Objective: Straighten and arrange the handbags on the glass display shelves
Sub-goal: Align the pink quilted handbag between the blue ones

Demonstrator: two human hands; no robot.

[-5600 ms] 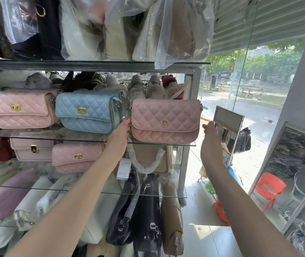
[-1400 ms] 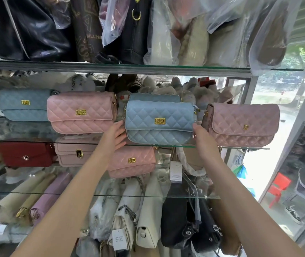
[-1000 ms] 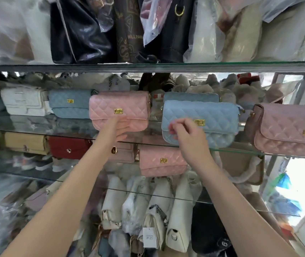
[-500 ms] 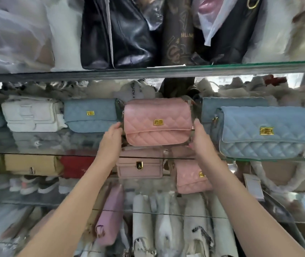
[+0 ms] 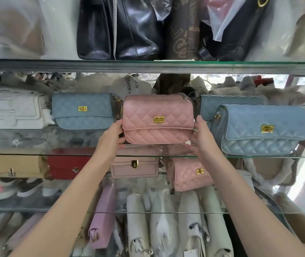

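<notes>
A pink quilted handbag with a gold clasp stands on the middle glass shelf, at the centre of the view. My left hand grips its left end and my right hand grips its right end. A blue quilted bag stands to its left and a larger blue quilted bag to its right, with another blue bag behind that one. A white bag sits at the far left.
The top shelf holds black bags and bags in plastic. Below are tan, red and small pink bags. The lowest shelf holds several white and lilac bags standing on end. Shoes lie behind the bags.
The view has swung left along the shelf. My hands left the blue bag and took hold of the pink bag at both ends, and it now sits closer to the front.
</notes>
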